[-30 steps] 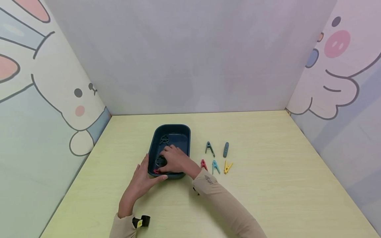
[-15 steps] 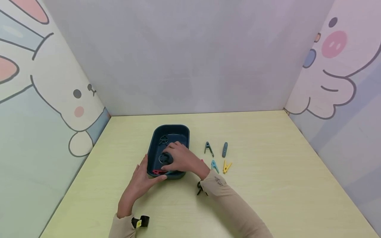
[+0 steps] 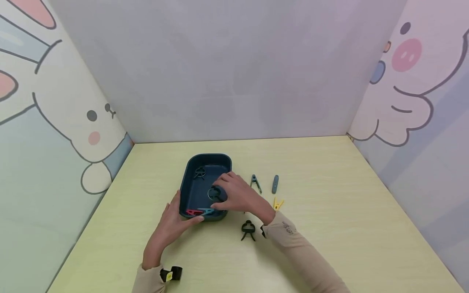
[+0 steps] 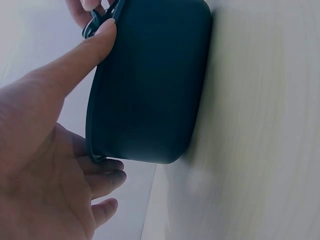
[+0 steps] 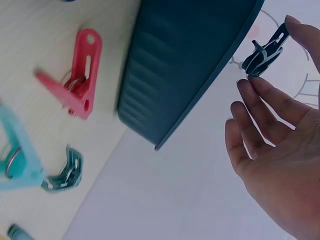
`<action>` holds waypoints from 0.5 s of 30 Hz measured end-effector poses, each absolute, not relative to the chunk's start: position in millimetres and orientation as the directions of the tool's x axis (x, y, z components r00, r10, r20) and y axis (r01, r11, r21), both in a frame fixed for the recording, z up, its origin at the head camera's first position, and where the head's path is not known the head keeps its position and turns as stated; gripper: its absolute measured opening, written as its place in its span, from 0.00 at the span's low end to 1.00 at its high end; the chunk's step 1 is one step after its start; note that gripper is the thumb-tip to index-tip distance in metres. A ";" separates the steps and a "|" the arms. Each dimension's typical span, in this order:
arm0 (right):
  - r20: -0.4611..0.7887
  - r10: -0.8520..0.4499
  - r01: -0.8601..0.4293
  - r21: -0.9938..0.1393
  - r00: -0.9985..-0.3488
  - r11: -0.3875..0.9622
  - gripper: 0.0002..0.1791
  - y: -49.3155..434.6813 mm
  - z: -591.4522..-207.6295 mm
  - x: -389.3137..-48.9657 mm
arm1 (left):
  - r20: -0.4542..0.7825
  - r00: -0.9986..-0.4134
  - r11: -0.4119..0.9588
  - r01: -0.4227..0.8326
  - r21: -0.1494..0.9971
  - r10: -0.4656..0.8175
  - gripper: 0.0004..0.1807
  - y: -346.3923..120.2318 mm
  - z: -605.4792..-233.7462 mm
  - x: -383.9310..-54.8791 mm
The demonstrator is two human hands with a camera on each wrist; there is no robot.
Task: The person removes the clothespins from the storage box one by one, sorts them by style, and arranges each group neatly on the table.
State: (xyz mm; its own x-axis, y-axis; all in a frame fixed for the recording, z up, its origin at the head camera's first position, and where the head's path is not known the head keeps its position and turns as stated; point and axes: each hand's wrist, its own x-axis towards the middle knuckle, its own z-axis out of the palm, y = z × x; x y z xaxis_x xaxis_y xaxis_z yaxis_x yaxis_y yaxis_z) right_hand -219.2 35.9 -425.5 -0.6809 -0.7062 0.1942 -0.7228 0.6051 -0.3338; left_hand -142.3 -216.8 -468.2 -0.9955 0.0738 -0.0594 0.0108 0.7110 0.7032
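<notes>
My right hand point(image 3: 239, 195) pinches a dark green spring clip point(image 5: 265, 54) between thumb and fingertips, above the right side of a dark blue tray point(image 3: 198, 191). My left hand point(image 3: 169, 228) rests at the tray's near left corner. Its thumb lies on the near rim, and its fairly straight fingers run along the left wall. Inside the tray, another dark spring clip point(image 3: 199, 172) lies toward the far left. A red clothespin point(image 3: 193, 212) and a light blue clothespin point(image 3: 207, 211) lie along the near end.
Right of the tray are a grey-green clothespin point(image 3: 256, 183), another on its side point(image 3: 275, 184) and a yellow one point(image 3: 278, 203). A black clip point(image 3: 248, 230) stands nearer. The right wrist view shows a red clothespin point(image 5: 86, 75) and a light blue one point(image 5: 20, 150) on the table.
My right hand has moved right across the tray with the spring clip, uncovering the red and light blue clothespins inside and the black clip on the table. My left hand stays at the corner.
</notes>
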 end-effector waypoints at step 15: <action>0.244 -0.643 -0.686 -0.325 -0.726 0.651 0.32 90.4 -435.7 -204.7 | -0.093 -0.994 0.707 -0.023 0.706 0.061 0.68 -217.2 -466.8 -141.9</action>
